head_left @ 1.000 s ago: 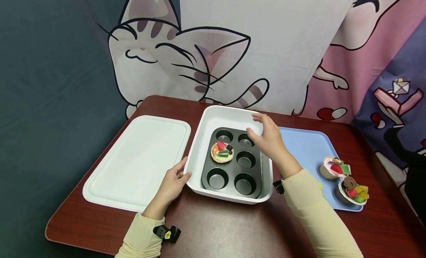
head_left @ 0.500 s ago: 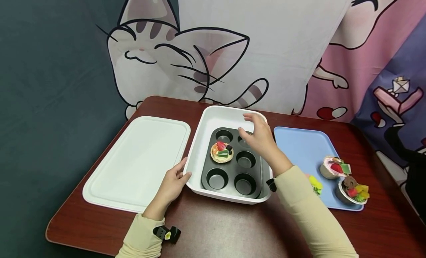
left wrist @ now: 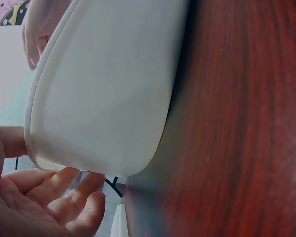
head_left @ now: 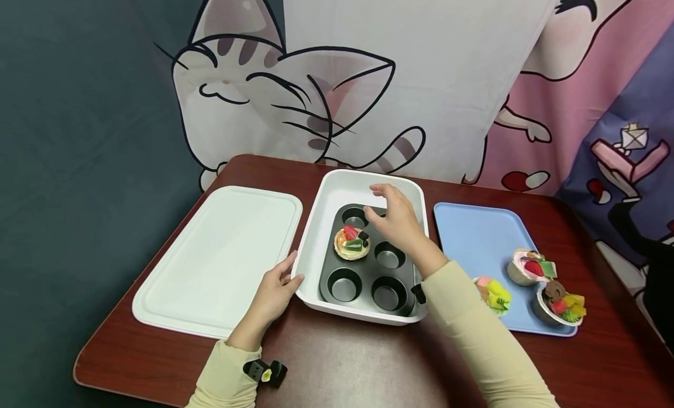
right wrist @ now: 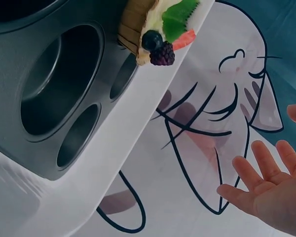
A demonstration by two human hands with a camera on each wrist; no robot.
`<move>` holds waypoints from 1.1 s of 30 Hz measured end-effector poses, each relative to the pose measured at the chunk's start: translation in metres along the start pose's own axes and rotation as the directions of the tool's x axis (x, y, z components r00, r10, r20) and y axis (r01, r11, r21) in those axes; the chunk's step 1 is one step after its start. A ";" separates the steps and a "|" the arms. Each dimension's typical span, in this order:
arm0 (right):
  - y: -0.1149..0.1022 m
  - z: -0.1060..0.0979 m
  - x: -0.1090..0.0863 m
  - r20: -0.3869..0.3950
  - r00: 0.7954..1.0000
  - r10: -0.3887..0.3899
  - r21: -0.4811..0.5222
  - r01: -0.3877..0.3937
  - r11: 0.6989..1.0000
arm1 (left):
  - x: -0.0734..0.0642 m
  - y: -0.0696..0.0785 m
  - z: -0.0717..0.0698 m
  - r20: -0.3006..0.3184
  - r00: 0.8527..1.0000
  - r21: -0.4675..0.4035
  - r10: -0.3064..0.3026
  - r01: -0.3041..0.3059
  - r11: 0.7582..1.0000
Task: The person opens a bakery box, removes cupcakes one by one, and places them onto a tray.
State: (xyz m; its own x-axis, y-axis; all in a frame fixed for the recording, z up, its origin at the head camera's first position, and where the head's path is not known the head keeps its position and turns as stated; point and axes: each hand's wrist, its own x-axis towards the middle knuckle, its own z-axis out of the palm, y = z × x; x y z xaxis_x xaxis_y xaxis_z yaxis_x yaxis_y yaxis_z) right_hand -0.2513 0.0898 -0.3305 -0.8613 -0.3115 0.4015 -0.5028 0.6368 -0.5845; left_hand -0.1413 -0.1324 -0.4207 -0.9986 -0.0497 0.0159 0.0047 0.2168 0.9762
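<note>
A white tub [head_left: 342, 190] stands mid-table with a dark muffin tin [head_left: 366, 274] inside. One toy fruit tart [head_left: 351, 244] fills the tin's middle-left cup; in the right wrist view the tart [right wrist: 148, 24] shows berries and a kiwi slice. At the tub's near-left corner my left hand [head_left: 271, 294] holds the rim; in the left wrist view its thumb lies at the rim and the fingers [left wrist: 64, 190] against the side wall. Over the tin's back right part hovers my right hand [head_left: 397, 220], fingers spread and holding nothing. It covers the back-right cup.
A white flat tray [head_left: 221, 256] lies on the left. On the right is a blue tray [head_left: 474, 232] bearing a pink cupcake [head_left: 529, 267], a chocolate-topped one [head_left: 555, 302] and a yellow-topped pastry [head_left: 492, 294] partly behind the right sleeve. A cat-print curtain [head_left: 342, 103] hangs behind.
My right hand has moved left over the tin, from the tub's right side, uncovering the yellow-topped pastry on the blue tray. The left hand stays at the tub's corner.
</note>
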 end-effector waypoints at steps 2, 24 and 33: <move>0.000 0.002 0.000 0.010 1.000 0.007 -0.001 -0.007 1.000 | 0.000 0.000 0.000 -0.002 1.000 -0.005 -0.003 0.003 1.000; 0.008 0.044 0.008 0.265 0.960 0.092 -0.146 -0.055 0.988 | -0.001 0.000 0.000 0.009 1.000 -0.031 0.007 -0.007 0.999; 0.011 0.058 0.006 0.423 0.896 0.136 -0.269 -0.019 0.963 | -0.002 0.001 0.000 0.001 1.000 -0.028 0.004 -0.004 1.000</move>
State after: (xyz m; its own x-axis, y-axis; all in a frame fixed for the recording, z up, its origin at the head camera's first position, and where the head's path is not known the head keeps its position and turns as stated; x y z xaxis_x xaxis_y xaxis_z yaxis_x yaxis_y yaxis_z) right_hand -0.2661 0.0539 -0.3757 -0.8711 -0.4907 -0.0178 -0.4478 0.8087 -0.3813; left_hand -0.1398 -0.1317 -0.4195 -0.9987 -0.0480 0.0196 0.0101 0.1898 0.9818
